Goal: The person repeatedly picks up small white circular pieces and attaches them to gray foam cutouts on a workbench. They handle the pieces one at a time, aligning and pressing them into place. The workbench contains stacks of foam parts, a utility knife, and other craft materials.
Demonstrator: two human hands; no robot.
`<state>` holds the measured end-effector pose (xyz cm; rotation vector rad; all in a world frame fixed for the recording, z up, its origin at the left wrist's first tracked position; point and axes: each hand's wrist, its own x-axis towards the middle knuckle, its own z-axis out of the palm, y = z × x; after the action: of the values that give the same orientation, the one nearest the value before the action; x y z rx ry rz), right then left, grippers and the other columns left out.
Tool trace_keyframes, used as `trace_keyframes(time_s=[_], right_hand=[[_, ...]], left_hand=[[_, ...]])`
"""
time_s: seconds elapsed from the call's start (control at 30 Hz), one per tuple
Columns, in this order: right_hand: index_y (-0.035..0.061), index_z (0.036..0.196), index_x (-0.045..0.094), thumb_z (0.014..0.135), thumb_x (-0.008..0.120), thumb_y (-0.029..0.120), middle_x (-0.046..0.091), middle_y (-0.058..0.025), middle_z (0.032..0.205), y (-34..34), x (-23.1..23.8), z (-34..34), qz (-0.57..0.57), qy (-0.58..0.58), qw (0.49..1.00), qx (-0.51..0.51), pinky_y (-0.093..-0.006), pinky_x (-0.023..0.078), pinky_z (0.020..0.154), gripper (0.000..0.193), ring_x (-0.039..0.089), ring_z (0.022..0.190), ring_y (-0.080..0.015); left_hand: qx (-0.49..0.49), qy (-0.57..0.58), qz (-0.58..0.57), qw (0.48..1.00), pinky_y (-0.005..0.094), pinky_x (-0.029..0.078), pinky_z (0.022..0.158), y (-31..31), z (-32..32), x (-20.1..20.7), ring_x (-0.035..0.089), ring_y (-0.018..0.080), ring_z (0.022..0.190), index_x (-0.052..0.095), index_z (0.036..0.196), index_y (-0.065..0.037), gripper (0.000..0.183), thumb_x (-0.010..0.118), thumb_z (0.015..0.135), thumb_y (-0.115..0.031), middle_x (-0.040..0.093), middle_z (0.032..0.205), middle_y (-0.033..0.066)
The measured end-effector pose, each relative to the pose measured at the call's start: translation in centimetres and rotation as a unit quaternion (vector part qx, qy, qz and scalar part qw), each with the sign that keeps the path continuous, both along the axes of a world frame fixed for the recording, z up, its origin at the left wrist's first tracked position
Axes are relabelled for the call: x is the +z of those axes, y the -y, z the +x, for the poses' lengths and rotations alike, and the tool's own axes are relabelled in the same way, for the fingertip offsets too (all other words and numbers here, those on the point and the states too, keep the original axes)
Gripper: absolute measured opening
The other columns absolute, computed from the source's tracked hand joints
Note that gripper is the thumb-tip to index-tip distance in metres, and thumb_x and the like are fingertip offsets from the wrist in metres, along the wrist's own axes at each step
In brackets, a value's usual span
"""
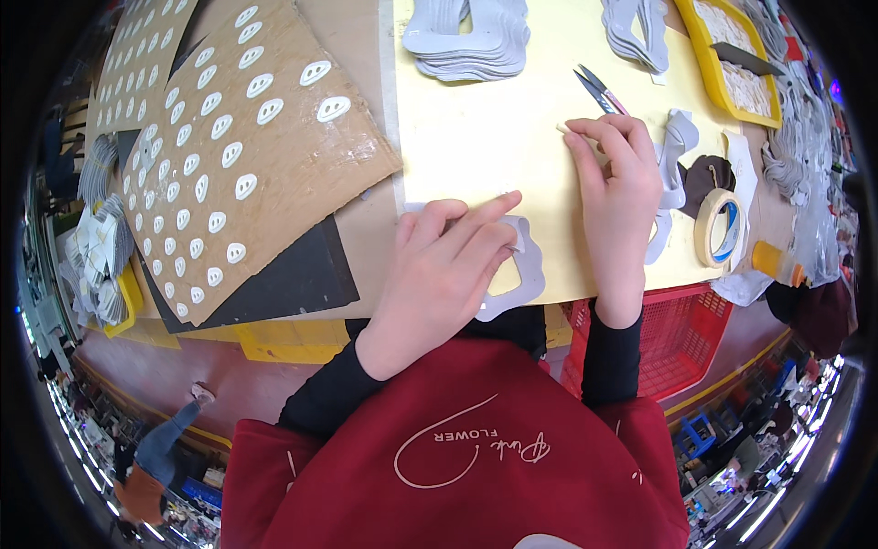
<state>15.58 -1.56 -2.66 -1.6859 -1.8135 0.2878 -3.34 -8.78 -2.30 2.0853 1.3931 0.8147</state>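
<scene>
Grey cutout [521, 274] (curvy-edged) lies pinned beneath left hand [439, 274] fingers.

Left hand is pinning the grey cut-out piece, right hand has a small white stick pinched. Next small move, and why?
Probably bring the right hand down to the grey cut-out piece. The small white stick in its fingertips sits on the yellow mat, apart from the piece, while the left hand presses the piece flat at the mat's near edge. Held steady like that, it looks ready to be worked.
</scene>
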Motion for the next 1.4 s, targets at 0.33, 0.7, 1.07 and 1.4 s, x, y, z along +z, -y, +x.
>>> trace_keyframes(time_s=[0.33,0.7,1.07,1.4], right_hand=[[0.0009,0.098,0.074,0.081,0.075,-0.004,0.068,-0.0088,0.095,1.8,1.0,-0.6,-0.029,-0.03,0.977,0.207,-0.0322,0.054,0.073,0.018,0.067,0.088,-0.0241],[-0.0001,0.099,0.072,0.084,0.071,-0.004,0.066,-0.0098,0.095,1.4,1.1,-0.9,-0.04,-0.02,0.974,0.221,-0.0319,0.053,0.074,0.016,0.066,0.087,-0.0248],[0.0025,0.095,0.069,0.085,0.072,0.002,0.065,-0.0081,0.091,1.6,1.1,-1.1,-0.091,-0.075,0.974,0.192,-0.0371,0.049,0.079,0.011,0.063,0.087,-0.0276],[-0.0001,0.091,0.07,0.088,0.071,0.002,0.064,-0.0106,0.085,1.1,1.5,-1.7,-0.092,-0.112,0.976,0.162,-0.0342,0.05,0.069,0.004,0.063,0.08,-0.0271]], left_hand=[[-0.009,-0.067,0.035,0.997,0.0331,0.038,0.085,0.5,0.0,-0.7,0.049,0.0204,0.094,0.069,0.097,-0.012,0.015,0.073,0.083,-0.011,0.067,0.134,-0.0052],[0.001,-0.097,0.05,0.994,0.0326,0.035,0.085,0.8,0.2,-0.6,0.052,0.0182,0.093,0.07,0.096,-0.013,0.014,0.071,0.082,-0.011,0.068,0.133,-0.0066],[0.001,-0.095,0.041,0.995,0.032,0.033,0.087,0.8,0.2,-0.5,0.05,0.0174,0.091,0.068,0.099,-0.012,0.017,0.073,0.082,-0.012,0.068,0.133,-0.0073],[-0.017,-0.11,0.039,0.993,0.0338,0.035,0.088,0.8,-0.1,-0.5,0.052,0.0157,0.097,0.065,0.111,-0.011,0.027,0.064,0.084,-0.012,0.063,0.137,-0.0055]])
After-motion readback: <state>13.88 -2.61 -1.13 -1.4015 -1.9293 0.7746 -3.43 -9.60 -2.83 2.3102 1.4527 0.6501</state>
